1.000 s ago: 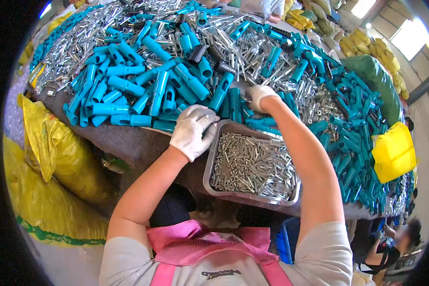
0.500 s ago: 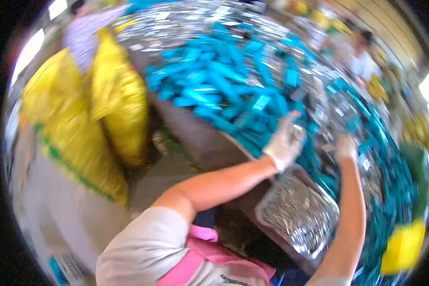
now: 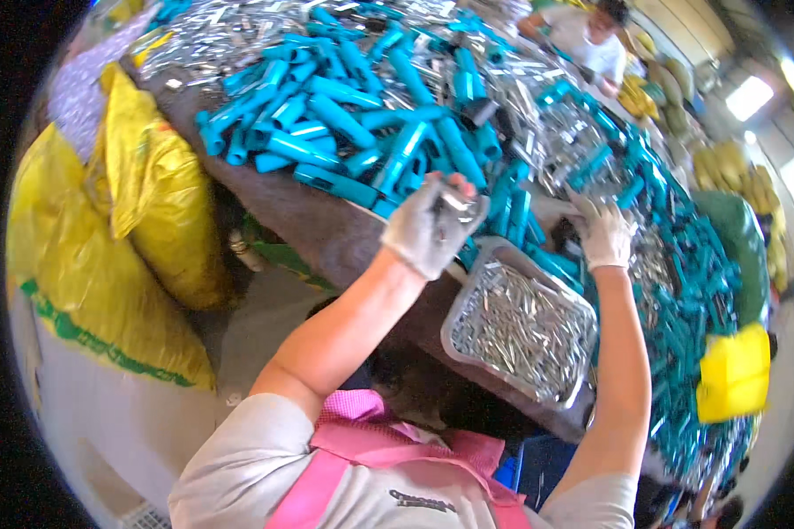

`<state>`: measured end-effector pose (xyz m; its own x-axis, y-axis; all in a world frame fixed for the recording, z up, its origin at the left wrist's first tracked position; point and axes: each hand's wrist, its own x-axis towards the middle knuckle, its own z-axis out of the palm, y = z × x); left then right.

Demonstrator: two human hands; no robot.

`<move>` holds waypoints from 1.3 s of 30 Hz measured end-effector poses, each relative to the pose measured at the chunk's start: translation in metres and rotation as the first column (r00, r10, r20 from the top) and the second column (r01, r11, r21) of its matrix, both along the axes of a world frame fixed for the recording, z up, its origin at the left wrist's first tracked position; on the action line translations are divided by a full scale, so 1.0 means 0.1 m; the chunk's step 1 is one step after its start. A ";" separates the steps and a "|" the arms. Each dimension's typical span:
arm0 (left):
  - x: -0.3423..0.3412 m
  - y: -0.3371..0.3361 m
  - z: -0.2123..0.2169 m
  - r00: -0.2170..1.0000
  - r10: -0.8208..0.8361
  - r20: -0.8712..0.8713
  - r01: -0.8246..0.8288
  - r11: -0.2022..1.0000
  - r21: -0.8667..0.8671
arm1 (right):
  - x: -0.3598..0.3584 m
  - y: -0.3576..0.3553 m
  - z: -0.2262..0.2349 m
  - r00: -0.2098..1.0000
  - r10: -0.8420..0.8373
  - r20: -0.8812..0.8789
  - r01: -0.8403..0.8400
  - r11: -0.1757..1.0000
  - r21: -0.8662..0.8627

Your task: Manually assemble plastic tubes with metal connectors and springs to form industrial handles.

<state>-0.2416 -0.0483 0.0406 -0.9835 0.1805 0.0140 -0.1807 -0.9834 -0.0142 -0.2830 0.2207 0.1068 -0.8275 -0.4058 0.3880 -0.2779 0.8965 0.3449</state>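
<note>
My left hand [image 3: 434,227], in a whitish glove with bare fingertips, is turned palm up with its fingers curled around small silver metal pieces [image 3: 455,203]. Just beyond it lie turquoise tubes [image 3: 340,119], heaped on the table. My right hand [image 3: 607,231], gloved too, reaches low over the heap with its fingers apart and its thumb side near a dark gap among the tubes; nothing shows in its grasp. Between my forearms sits a clear plastic tub [image 3: 454,331] filled with small shiny metal pieces [image 3: 528,326].
Loose silver strips [image 3: 229,44] cover the far side of the table [image 3: 326,231]. Yellow sacks [image 3: 88,264] stand at the left. A yellow object [image 3: 734,375] rests on the heap at the right, near a green sack [image 3: 741,242]. Another person [image 3: 587,40] works across the table.
My view has turned and steadied, so the heap looks sharper. My left hand has drawn back toward me, turning palm up with metal pieces. My right hand stays over the heap.
</note>
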 end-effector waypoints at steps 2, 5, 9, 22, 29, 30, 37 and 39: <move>0.21 -0.04 -0.04 0.999 0.014 0.041 -0.014 1.000 0.006 | 0.47 -0.31 0.19 0.958 0.282 0.047 -0.246 0.897 -0.368; 0.50 0.10 -0.05 0.978 0.071 0.195 -0.059 0.996 -0.071 | 1.19 -0.68 0.17 0.947 0.303 0.105 -0.221 0.855 -0.469; 0.98 0.28 0.06 0.975 0.144 0.168 -0.093 0.956 -0.278 | 1.87 -0.97 0.06 0.971 0.214 0.108 -0.130 0.850 -0.510; 2.10 0.51 0.19 0.852 -0.520 0.055 0.422 0.622 -0.660 | 2.69 -0.89 -0.57 0.913 0.406 -0.036 0.263 -0.654 -0.709; 2.32 0.65 0.13 0.577 -0.803 0.150 0.630 0.320 -0.708 | 3.12 -0.45 -0.65 0.932 0.363 -0.002 0.291 -0.751 -0.593; 2.34 0.72 0.13 0.565 -0.809 0.165 0.628 0.291 -0.722 | 3.17 -0.43 -0.68 0.959 0.284 -0.006 0.230 -0.787 -0.573; 2.50 0.99 -0.08 0.609 -0.751 0.254 0.551 0.170 -0.817 | 3.58 -0.04 -1.28 0.990 -0.061 0.125 0.084 -0.456 -0.886; 2.51 0.99 -0.25 0.593 -0.728 0.344 0.628 0.150 -0.764 | 3.93 0.50 -1.66 0.926 -0.321 0.199 0.103 -0.294 -0.950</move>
